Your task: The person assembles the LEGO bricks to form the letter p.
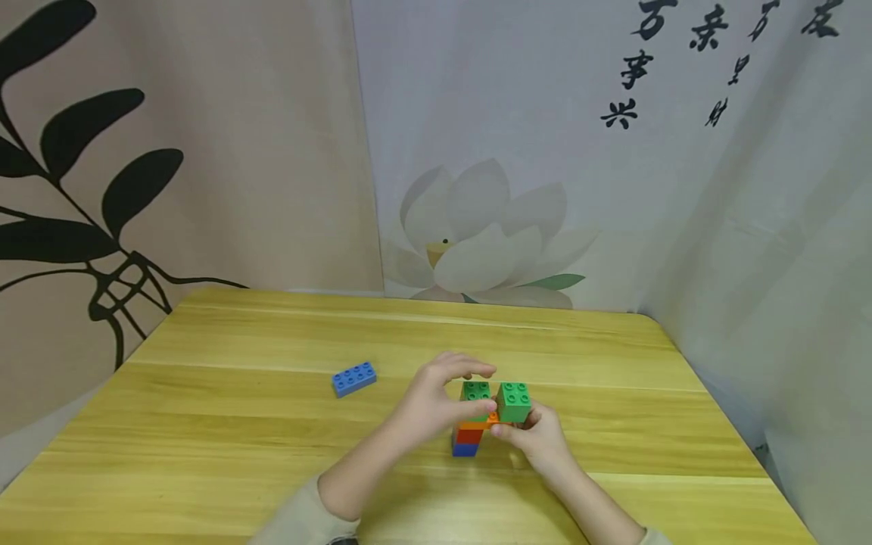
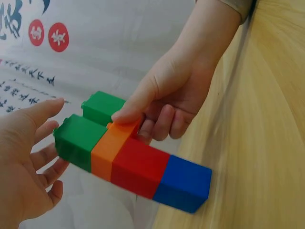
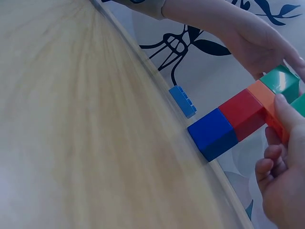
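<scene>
A stack of toy building bricks stands on the table: a blue brick (image 2: 185,183) at the bottom, a red brick (image 2: 139,167) on it, then an orange brick (image 2: 106,151) reaching out to the right. Two green bricks top the orange one, the left green brick (image 1: 475,390) over the column and the right green brick (image 1: 514,403) over the overhang. My right hand (image 1: 545,440) pinches the overhanging end of the orange brick, thumb towards me. Around the left green brick my left hand (image 1: 439,390) is held with thumb and fingers spread apart, fingertips close to its sides.
A loose blue brick (image 1: 354,380) with studs up lies on the wooden table (image 1: 238,424), left of and behind the stack. Behind the table's far edge hangs a printed cloth backdrop (image 1: 477,113), with another light cloth along the right side.
</scene>
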Motion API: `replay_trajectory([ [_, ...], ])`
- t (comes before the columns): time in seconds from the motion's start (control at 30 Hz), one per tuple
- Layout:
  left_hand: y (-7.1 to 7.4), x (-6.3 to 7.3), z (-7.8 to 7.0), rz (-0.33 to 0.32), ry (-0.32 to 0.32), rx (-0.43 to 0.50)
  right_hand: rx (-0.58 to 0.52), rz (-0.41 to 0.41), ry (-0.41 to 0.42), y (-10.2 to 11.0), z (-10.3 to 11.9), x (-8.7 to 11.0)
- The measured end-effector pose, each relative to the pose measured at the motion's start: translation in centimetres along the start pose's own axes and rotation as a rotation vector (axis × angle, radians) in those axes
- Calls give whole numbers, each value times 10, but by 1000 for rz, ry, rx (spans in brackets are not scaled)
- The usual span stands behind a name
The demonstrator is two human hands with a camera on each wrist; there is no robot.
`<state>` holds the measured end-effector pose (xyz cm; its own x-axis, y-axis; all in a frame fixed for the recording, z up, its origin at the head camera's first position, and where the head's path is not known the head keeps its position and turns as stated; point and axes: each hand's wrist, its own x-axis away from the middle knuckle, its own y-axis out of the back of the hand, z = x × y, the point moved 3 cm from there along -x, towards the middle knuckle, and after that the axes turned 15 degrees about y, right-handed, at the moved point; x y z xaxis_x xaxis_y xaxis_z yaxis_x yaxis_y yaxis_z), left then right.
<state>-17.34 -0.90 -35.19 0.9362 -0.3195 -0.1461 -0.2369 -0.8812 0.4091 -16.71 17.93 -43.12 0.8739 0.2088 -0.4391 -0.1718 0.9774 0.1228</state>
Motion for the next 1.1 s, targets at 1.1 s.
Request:
replay_trajectory([
  [1.1, 61, 26, 43, -156, 35, -26, -30, -29, -25, -2, 4, 1],
])
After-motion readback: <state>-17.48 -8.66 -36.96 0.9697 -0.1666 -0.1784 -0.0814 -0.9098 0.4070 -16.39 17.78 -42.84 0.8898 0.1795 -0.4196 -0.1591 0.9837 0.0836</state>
